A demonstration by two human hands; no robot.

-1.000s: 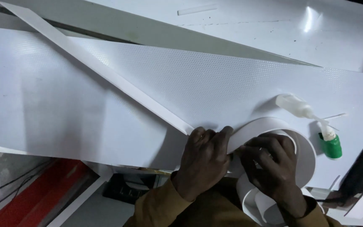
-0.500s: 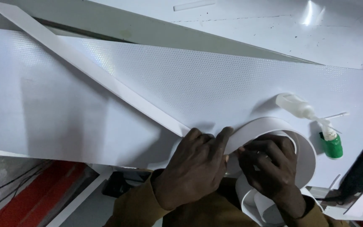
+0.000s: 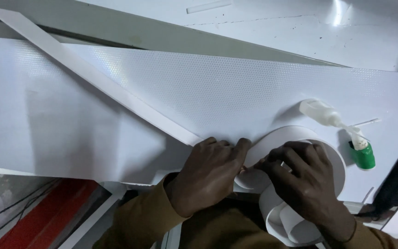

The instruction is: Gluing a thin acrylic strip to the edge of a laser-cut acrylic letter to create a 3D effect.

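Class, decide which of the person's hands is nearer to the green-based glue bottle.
Right. The right hand lies on the white coil just left of the glue bottle; the left hand sits farther left, pressing the strip.

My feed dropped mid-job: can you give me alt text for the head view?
Two bare hands, left hand and right hand, press on a curled white strip at the near edge of a textured white sheet. Two small glue bottles lie to the right.
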